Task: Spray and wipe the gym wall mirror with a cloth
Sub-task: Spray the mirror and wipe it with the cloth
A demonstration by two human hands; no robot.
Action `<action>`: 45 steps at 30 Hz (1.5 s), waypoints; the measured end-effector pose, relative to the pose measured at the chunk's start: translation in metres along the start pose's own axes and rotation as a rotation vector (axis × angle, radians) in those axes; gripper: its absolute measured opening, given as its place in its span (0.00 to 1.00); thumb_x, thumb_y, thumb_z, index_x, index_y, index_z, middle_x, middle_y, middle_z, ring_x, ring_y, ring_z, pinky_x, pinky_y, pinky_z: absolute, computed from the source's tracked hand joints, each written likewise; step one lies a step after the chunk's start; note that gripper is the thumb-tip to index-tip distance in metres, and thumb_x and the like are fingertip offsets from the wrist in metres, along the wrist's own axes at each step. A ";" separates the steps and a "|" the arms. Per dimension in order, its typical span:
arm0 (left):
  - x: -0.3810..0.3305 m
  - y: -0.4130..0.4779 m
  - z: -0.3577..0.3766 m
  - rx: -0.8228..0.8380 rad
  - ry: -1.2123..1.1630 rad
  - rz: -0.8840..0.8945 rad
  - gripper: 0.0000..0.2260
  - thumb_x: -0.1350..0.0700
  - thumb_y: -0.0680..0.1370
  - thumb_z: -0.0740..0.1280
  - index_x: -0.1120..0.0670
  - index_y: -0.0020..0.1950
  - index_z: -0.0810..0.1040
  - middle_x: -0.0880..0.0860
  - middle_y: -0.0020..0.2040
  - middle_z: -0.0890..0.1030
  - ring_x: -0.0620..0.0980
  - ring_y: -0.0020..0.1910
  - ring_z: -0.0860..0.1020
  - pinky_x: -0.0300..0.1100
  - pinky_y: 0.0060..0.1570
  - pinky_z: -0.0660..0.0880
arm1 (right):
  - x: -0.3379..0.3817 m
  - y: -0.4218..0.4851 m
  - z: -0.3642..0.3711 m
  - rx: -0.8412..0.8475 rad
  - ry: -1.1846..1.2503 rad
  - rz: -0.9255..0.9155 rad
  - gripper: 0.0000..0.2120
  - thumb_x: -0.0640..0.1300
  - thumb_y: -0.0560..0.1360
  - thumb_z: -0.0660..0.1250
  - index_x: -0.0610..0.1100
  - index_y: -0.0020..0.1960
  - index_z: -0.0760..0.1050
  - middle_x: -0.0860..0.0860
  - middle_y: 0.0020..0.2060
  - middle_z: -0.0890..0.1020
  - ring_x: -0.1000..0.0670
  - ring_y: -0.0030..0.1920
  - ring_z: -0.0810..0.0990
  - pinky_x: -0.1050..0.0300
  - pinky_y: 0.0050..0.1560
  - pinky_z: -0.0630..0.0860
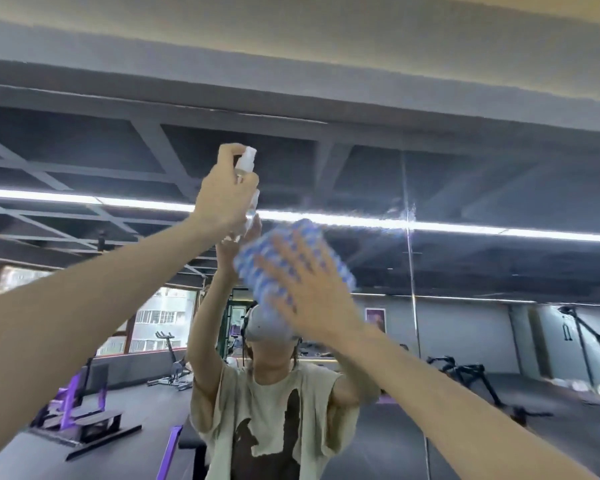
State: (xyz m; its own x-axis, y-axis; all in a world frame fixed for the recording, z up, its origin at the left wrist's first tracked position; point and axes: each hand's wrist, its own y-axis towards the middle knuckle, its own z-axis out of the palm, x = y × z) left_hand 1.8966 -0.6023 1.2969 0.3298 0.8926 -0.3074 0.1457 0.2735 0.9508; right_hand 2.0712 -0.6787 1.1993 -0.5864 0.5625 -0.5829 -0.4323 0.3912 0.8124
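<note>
Wiping step: left grip (227, 197) closed round spray bottle (246, 163), right grip (314, 284) flat, pressing cloth (290, 249) to mirror (482, 265); firm overlapping strokes advised.

Dark gym floor (146, 403) reflected, purple rack (80, 410) left, exercise bike (172, 362) behind, black machine (482, 382) right

Your left hand (222, 199) holds the spray bottle (245, 168) up before the mirror (482, 271), just left of and above the cloth (291, 251). Your right hand (312, 289) lies flat on the cloth, near side. The mirror's seam (410, 271) stands right of both.
</note>
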 end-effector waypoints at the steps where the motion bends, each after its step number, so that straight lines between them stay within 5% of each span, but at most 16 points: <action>1: 0.000 -0.003 0.004 -0.011 -0.008 -0.008 0.20 0.59 0.80 0.57 0.50 0.71 0.62 0.55 0.53 0.75 0.53 0.46 0.74 0.42 0.44 0.67 | -0.001 -0.014 -0.004 0.056 0.002 -0.113 0.25 0.57 0.82 0.50 0.52 0.77 0.60 0.46 0.77 0.63 0.42 0.77 0.57 0.40 0.76 0.51; 3: -0.001 -0.013 0.006 -0.014 0.009 0.005 0.22 0.60 0.80 0.58 0.50 0.73 0.60 0.54 0.54 0.74 0.53 0.46 0.75 0.42 0.45 0.69 | -0.036 -0.028 -0.011 0.064 -0.043 -0.132 0.25 0.58 0.83 0.45 0.52 0.77 0.59 0.46 0.76 0.63 0.42 0.77 0.58 0.44 0.76 0.48; 6: 0.005 -0.027 0.000 0.021 0.113 0.059 0.22 0.60 0.81 0.58 0.51 0.74 0.58 0.54 0.53 0.74 0.48 0.38 0.75 0.37 0.36 0.71 | -0.095 -0.013 -0.019 -0.012 -0.107 0.330 0.30 0.59 0.83 0.38 0.48 0.77 0.63 0.43 0.75 0.64 0.39 0.76 0.60 0.42 0.75 0.52; 9: 0.012 -0.033 -0.008 0.043 0.198 0.073 0.21 0.62 0.81 0.59 0.53 0.73 0.60 0.56 0.53 0.75 0.51 0.39 0.76 0.34 0.36 0.71 | -0.072 0.015 -0.009 -0.100 -0.089 0.697 0.28 0.58 0.82 0.43 0.49 0.77 0.62 0.43 0.76 0.63 0.38 0.76 0.60 0.38 0.75 0.51; 10: 0.014 -0.033 -0.011 0.039 0.197 0.062 0.20 0.62 0.81 0.59 0.53 0.72 0.61 0.58 0.53 0.77 0.54 0.42 0.77 0.38 0.40 0.74 | -0.045 0.018 -0.004 -0.090 -0.057 0.653 0.28 0.58 0.82 0.46 0.49 0.77 0.61 0.43 0.76 0.62 0.38 0.77 0.58 0.39 0.76 0.47; 12: 0.015 -0.030 -0.012 0.009 0.144 0.006 0.19 0.61 0.81 0.58 0.52 0.71 0.62 0.60 0.51 0.78 0.57 0.44 0.78 0.47 0.46 0.76 | 0.003 0.009 -0.002 0.007 -0.025 0.248 0.27 0.58 0.81 0.49 0.50 0.78 0.58 0.44 0.77 0.61 0.38 0.77 0.57 0.42 0.77 0.42; 14: 0.013 -0.026 -0.010 0.010 0.110 -0.016 0.18 0.58 0.81 0.57 0.51 0.71 0.62 0.58 0.48 0.77 0.54 0.40 0.77 0.45 0.41 0.73 | -0.002 -0.004 -0.007 0.139 -0.004 -0.050 0.26 0.58 0.82 0.47 0.51 0.77 0.58 0.45 0.77 0.62 0.39 0.77 0.58 0.41 0.76 0.48; 18: 0.002 -0.019 -0.009 0.038 0.112 0.074 0.17 0.56 0.82 0.57 0.50 0.71 0.63 0.55 0.47 0.76 0.50 0.37 0.74 0.43 0.37 0.71 | -0.095 0.018 -0.023 0.127 -0.077 0.476 0.33 0.61 0.82 0.32 0.48 0.77 0.61 0.42 0.75 0.65 0.37 0.74 0.63 0.35 0.70 0.64; 20: -0.001 -0.016 -0.009 0.067 0.135 0.097 0.17 0.57 0.81 0.57 0.49 0.71 0.63 0.54 0.46 0.76 0.48 0.34 0.73 0.42 0.35 0.71 | -0.135 0.030 -0.031 0.137 -0.098 0.673 0.37 0.63 0.78 0.27 0.49 0.79 0.55 0.43 0.78 0.57 0.38 0.77 0.55 0.36 0.74 0.54; 23: -0.005 -0.014 -0.007 0.138 0.249 0.156 0.18 0.57 0.80 0.57 0.49 0.70 0.63 0.56 0.47 0.77 0.49 0.33 0.72 0.47 0.39 0.72 | -0.162 0.049 -0.038 0.233 0.014 0.829 0.27 0.59 0.83 0.38 0.52 0.80 0.43 0.46 0.80 0.44 0.41 0.79 0.41 0.41 0.75 0.38; 26: -0.013 -0.013 0.003 0.159 0.270 0.189 0.17 0.56 0.80 0.57 0.48 0.69 0.63 0.56 0.49 0.76 0.53 0.36 0.73 0.52 0.43 0.75 | -0.152 0.046 -0.036 0.193 0.050 0.843 0.26 0.55 0.84 0.44 0.51 0.80 0.45 0.44 0.80 0.46 0.41 0.79 0.43 0.41 0.76 0.40; 30: -0.023 -0.018 0.025 0.131 0.162 0.185 0.19 0.57 0.80 0.57 0.48 0.70 0.62 0.57 0.54 0.77 0.56 0.45 0.77 0.55 0.48 0.76 | -0.076 -0.026 -0.019 0.005 -0.092 0.814 0.26 0.54 0.84 0.43 0.45 0.76 0.64 0.40 0.74 0.65 0.37 0.74 0.64 0.39 0.74 0.57; 33: -0.021 -0.026 0.040 0.096 0.094 0.179 0.20 0.58 0.80 0.56 0.48 0.72 0.62 0.56 0.53 0.77 0.49 0.42 0.76 0.43 0.40 0.74 | -0.016 -0.096 -0.018 0.061 -0.077 0.768 0.25 0.53 0.83 0.48 0.45 0.78 0.60 0.40 0.77 0.60 0.38 0.77 0.58 0.38 0.74 0.54; 36: -0.011 -0.030 0.038 0.035 0.070 0.165 0.19 0.58 0.80 0.58 0.48 0.71 0.62 0.55 0.51 0.77 0.48 0.40 0.75 0.45 0.38 0.74 | -0.007 -0.114 -0.021 0.141 -0.052 0.638 0.26 0.54 0.84 0.45 0.47 0.79 0.56 0.41 0.78 0.56 0.38 0.77 0.54 0.36 0.74 0.54; 41: 0.004 -0.024 0.017 -0.051 0.151 0.213 0.18 0.52 0.81 0.61 0.48 0.70 0.65 0.51 0.52 0.77 0.48 0.44 0.76 0.34 0.35 0.68 | -0.079 -0.013 -0.025 0.138 -0.065 0.670 0.30 0.58 0.82 0.35 0.49 0.79 0.57 0.42 0.77 0.59 0.38 0.77 0.57 0.39 0.75 0.53; 45: 0.014 -0.019 -0.004 -0.100 0.182 0.188 0.19 0.52 0.80 0.63 0.50 0.71 0.65 0.49 0.52 0.75 0.47 0.45 0.75 0.33 0.35 0.67 | -0.099 0.068 -0.026 0.179 0.095 0.864 0.27 0.57 0.83 0.44 0.53 0.80 0.44 0.46 0.80 0.43 0.42 0.79 0.39 0.41 0.76 0.35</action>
State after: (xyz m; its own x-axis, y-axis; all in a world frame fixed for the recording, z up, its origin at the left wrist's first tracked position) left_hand 1.8950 -0.5942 1.2746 0.1680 0.9782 -0.1219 0.0021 0.1232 0.9924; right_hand 2.0824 -0.7268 1.3121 -0.7161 0.6544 0.2428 0.2969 -0.0293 0.9545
